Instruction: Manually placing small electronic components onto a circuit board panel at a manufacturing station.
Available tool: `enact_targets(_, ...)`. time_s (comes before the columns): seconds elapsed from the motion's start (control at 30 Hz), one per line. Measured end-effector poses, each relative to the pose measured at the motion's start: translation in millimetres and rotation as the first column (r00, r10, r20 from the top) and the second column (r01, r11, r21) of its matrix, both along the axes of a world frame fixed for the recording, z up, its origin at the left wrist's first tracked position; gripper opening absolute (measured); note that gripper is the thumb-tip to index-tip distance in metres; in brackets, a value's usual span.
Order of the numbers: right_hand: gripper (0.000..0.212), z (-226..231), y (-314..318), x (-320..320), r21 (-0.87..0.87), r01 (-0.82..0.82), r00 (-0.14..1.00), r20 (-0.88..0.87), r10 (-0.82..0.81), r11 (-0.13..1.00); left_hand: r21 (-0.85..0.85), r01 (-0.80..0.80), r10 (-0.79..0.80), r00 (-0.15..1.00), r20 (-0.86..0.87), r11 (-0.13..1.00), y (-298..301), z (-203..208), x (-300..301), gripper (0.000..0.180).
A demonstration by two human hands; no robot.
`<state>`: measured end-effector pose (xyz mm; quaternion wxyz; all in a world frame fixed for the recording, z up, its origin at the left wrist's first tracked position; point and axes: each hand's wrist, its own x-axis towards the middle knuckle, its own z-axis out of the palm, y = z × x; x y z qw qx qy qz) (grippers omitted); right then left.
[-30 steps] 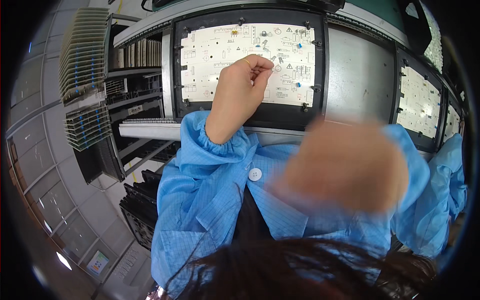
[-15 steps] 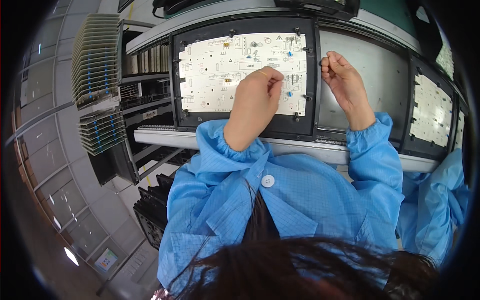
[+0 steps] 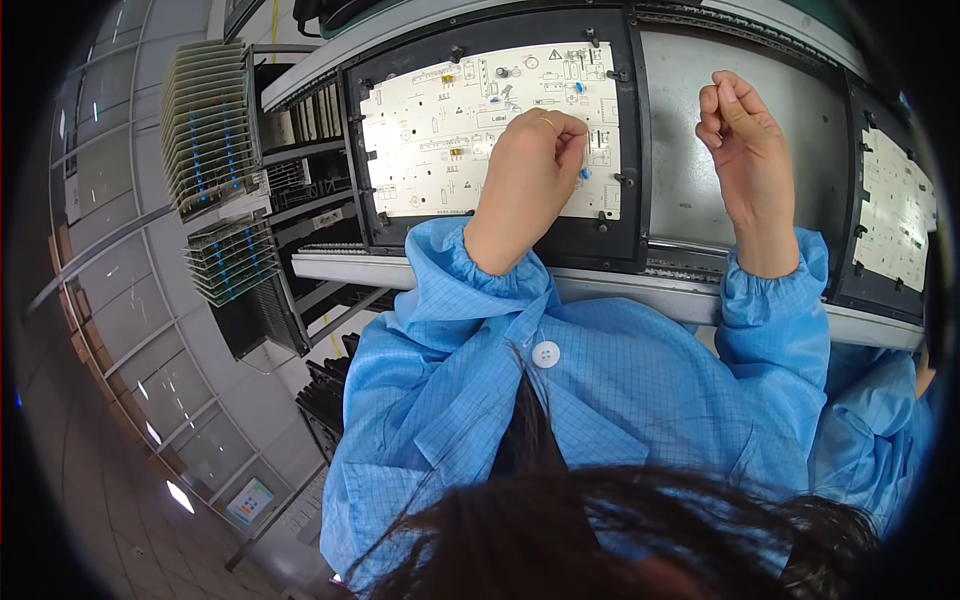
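A white printed circuit board point(image 3: 410, 120) lies in a black carrier frame point(image 3: 630, 130), held at its edges by black clips. Small parts stand on it: yellow ones, a dark round one and blue disc components point(image 3: 585, 174). My left hand point(image 3: 527, 180) is over the board's right half with thumb and fingers pinched; anything between the fingertips is hidden. My right hand point(image 3: 745, 150) is raised over the grey metal surface to the right of the carrier. Its fingers are curled in and the thumb presses against them; what it may hold I cannot make out.
Grey rails point(image 3: 640, 287) run along the carrier's near side. Another carrier with a white board point(image 3: 893, 220) sits at the right, near a blue sleeve point(image 3: 870, 430). Racks of stacked boards point(image 3: 208, 130) stand on the left.
My right hand has moved to the right and slightly up, away from the carrier. My left hand has shifted slightly right over the board. The whole view has tilted a little.
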<state>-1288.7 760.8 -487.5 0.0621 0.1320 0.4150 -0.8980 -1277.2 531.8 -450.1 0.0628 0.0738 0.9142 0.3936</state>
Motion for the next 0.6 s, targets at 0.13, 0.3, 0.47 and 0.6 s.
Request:
enact_targets(0.13,0.022,5,1,1,0.053,0.045,0.997,-0.064,-0.042,0.998,-0.090,0.015,-0.017,1.000,-0.017,0.996,6,-1,0,0.012)
enact_targets(0.3,0.023,14,-3,2,0.093,0.097,0.995,-0.025,-0.095,0.991,-0.420,0.078,-0.184,0.958,-0.219,0.904,30,-1,13,0.021)
enact_targets(0.47,0.023,-6,8,4,0.231,0.081,0.997,-0.024,-0.078,0.970,-0.215,0.020,-0.078,0.962,-0.260,0.976,23,9,16,0.019)
enact_targets(0.6,0.023,11,-5,-6,0.218,-0.073,0.994,0.099,0.053,0.973,-0.241,-0.147,0.056,0.936,-0.348,0.959,-20,13,4,0.015)
